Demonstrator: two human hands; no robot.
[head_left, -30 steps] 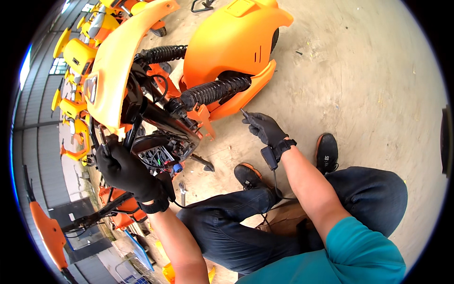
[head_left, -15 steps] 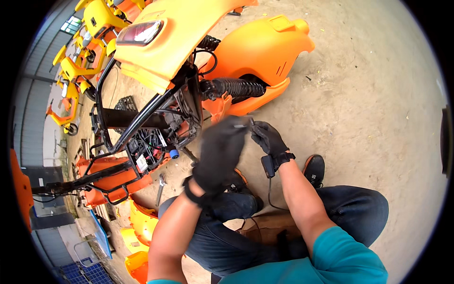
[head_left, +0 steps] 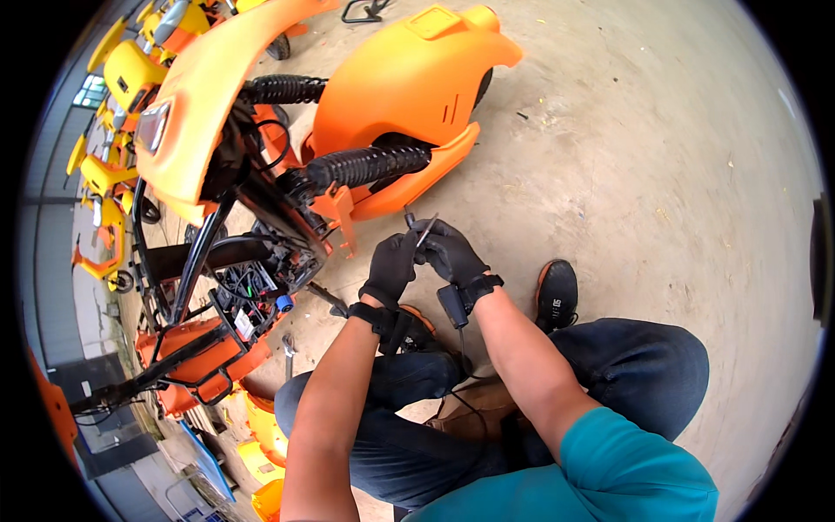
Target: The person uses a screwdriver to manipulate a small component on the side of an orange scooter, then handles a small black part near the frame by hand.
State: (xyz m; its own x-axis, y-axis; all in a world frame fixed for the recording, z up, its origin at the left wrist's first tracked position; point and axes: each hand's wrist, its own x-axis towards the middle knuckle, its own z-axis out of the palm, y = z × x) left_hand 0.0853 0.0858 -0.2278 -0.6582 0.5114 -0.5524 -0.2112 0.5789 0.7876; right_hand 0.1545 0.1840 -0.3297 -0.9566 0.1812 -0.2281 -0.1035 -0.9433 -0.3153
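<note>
Fingertips of the left hand (head_left: 392, 264) were pressed together and seemed to pinch a thin metal rod (head_left: 428, 229), whose free end pointed far and a little right. The right hand (head_left: 452, 253) was just beside, with fingers bent around a short dark piece (head_left: 409, 215); the gloves hid the exact grip. Both things were in front of the person, at the near side of the orange panel (head_left: 383, 83).

In my judgement the rod was light and stiff, not fragile, but such a narrow shape could roll or slip in gloved fingers, so a pinch near its middle would be safest. The dark piece looked light and rigid also, better held by its thicker end.

Farther left, the wires (head_left: 248, 283) in the black frame (head_left: 202, 252) seemed soft and more delicate. A ribbed black tube (head_left: 374, 165) lay on the far side of the hands.
</note>
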